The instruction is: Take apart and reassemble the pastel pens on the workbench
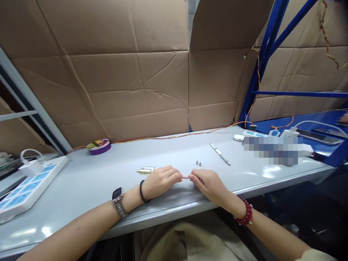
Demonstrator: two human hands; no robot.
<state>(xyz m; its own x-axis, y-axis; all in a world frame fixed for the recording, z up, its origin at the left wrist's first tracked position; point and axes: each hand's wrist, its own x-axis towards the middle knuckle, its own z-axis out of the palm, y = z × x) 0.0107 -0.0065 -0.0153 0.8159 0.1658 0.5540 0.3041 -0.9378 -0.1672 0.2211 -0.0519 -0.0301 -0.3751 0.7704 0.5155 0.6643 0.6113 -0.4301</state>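
Note:
Between my two hands is a thin pink pen part (185,177), held level just above the table near its front edge. My left hand (162,180) pinches its left end, and my right hand (206,184) pinches the right end; the fingers hide most of it. Two small metal pen tips (198,164) stand on the table behind my right hand. Pens (145,170), one pale yellow and one light-coloured, lie behind my left hand, partly hidden by it. A white and silver pen (220,154) lies farther back on the right.
A purple round tape roll or tin (99,146) sits at the back left. White power strips stand at the far left (29,186) and back right (255,134). Cardboard (116,79) walls the back; wires run along it. Blue frame (268,54) at right.

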